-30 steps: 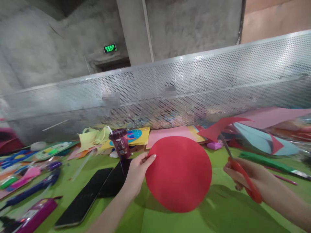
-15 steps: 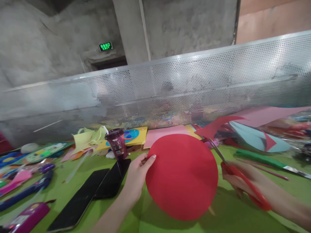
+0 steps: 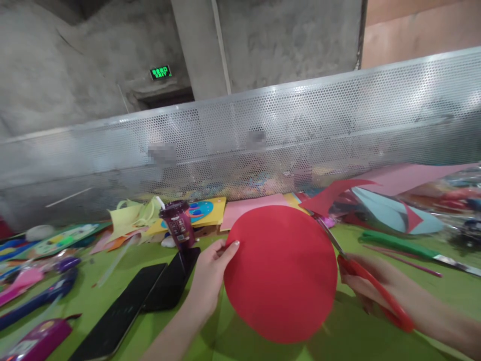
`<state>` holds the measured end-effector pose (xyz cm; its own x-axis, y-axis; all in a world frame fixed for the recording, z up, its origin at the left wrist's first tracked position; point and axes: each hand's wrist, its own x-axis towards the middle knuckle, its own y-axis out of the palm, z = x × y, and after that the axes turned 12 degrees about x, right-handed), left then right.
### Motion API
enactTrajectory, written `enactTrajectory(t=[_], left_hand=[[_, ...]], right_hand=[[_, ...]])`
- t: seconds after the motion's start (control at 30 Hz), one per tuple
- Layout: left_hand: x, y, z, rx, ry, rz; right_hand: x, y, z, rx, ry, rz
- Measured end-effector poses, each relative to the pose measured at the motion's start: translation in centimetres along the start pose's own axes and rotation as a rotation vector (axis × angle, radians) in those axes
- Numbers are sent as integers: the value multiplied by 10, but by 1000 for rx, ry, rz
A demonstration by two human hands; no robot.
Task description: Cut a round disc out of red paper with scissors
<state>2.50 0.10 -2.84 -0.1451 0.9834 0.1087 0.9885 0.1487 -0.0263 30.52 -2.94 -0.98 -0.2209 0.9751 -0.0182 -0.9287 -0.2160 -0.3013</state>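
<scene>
A red paper circle (image 3: 281,276) is held up over the green table, its left edge pinched between the thumb and fingers of my left hand (image 3: 215,263). My right hand (image 3: 376,283) grips a pair of scissors (image 3: 379,291) by the red handles. The metal blades point up and left, close beside the circle's upper right edge; I cannot tell whether they touch it. Behind the blades lies a curved red paper scrap (image 3: 330,195).
Two black phones (image 3: 120,311) lie left of my left hand, with a purple cup (image 3: 178,225) and straw behind. A green-handled knife (image 3: 402,244) and light blue paper (image 3: 398,210) are at right. A perforated metal panel (image 3: 233,135) runs along the back.
The scissor blades have come nearer the circle's upper right edge. My left hand keeps its pinch, and the whole view has shifted slightly.
</scene>
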Motion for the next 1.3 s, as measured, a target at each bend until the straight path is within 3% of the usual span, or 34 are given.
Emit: enactTrajectory(t=[0.23,0.73,1.3], left_hand=[[-1,1,-2,-7,-13,12],[-2,1,-4,3,-3,7],[-1,2,-4,3,2,0]], right_hand=[[4,-3,-17,27,38,31],[2,-1,-3,-20,51,33],[3,-1,-16,1,20,-4]])
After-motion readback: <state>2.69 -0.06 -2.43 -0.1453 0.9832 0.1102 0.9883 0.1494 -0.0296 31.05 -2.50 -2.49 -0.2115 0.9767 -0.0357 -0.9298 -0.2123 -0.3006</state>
